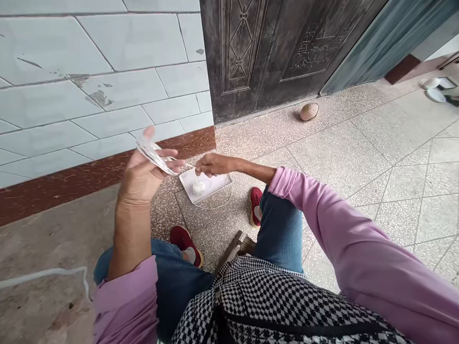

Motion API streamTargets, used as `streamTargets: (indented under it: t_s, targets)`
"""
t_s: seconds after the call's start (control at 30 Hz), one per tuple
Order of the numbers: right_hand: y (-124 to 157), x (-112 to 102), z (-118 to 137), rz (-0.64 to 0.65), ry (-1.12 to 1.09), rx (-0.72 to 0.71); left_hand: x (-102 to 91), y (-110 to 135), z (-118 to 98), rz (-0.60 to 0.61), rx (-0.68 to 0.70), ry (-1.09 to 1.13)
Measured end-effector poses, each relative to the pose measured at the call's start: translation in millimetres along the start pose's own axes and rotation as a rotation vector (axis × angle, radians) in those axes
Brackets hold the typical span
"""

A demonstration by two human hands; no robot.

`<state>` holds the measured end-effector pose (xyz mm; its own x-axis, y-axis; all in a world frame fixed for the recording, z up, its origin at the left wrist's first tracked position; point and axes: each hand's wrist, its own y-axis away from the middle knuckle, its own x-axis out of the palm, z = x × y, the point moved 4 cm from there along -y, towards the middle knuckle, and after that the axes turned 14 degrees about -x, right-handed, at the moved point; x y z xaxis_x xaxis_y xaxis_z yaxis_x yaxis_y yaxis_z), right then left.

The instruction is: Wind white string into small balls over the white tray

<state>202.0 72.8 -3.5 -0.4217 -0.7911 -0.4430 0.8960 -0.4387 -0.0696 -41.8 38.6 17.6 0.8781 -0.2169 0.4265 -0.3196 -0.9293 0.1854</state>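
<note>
A bundle of white cord [155, 156] is looped around the spread thumb and fingers of my left hand [140, 176], which is raised near the tiled wall and slightly blurred. From the loops a strand runs to my right hand [214, 165], whose fingers are pinched together on it. Below my right hand, a shallow white tray [221, 180] lies on the floor. In it sits a small white ball of cord [198, 187], and a thin length of cord [217, 207] curves out past the tray's near edge.
Ahead on the left stands the tiled wall [143, 86]; a dark carved door [258, 52] is beside it. A brownish ball [309, 112] lies near the door. My red shoes [186, 241] flank the tray's near side, with part of a wooden stool [231, 248] between my legs.
</note>
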Motion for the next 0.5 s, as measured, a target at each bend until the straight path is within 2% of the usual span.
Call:
streamTargets:
  t_s: [0.1, 0.17, 0.23, 0.3, 0.37, 0.5]
  targets:
    - [4, 32, 27, 0.159, -0.095, 0.022, -17.1, -2, -4, -0.155, 0.044, -0.019]
    - [7, 47, 40, 0.242, -0.198, 0.006, -18.7, 0, -4, -0.222, -0.013, -0.108]
    - [10, 51, 46, 0.271, -0.3, -0.044, -12.7, 3, 0, -0.23, -0.119, -0.221]
    - [10, 42, 46, 0.201, -0.351, -0.11, -2.0, 6, 7, -0.198, -0.231, -0.309]
    - [8, 23, 41, 0.065, -0.344, -0.148, 11.4, 7, 16, -0.145, -0.326, -0.355]
    - [4, -21, 27, -0.197, -0.269, -0.094, 42.4, 13, 37, 0.061, -0.497, -0.409]
